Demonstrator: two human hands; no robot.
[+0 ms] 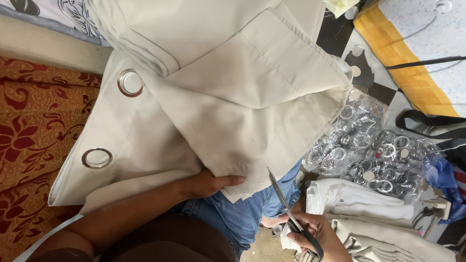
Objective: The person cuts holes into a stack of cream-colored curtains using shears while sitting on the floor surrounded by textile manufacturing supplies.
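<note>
A cream curtain cloth (233, 92) lies folded across my lap, with two silver eyelet rings (130, 82) set along its left hem. My left hand (213, 183) grips the cloth's lower edge, fingers pointing right. My right hand (313, 235) holds a pair of scissors (286, 206) by the black handles. The blades are nearly together and point up toward the cloth's lower edge, just short of it.
A clear plastic bag of several silver eyelet rings (374, 150) sits at the right. Folded white cloth (359, 204) lies below it. A red floral cover (34, 140) is on the left. A yellow-edged mat (412, 68) and black straps (437, 126) lie at upper right.
</note>
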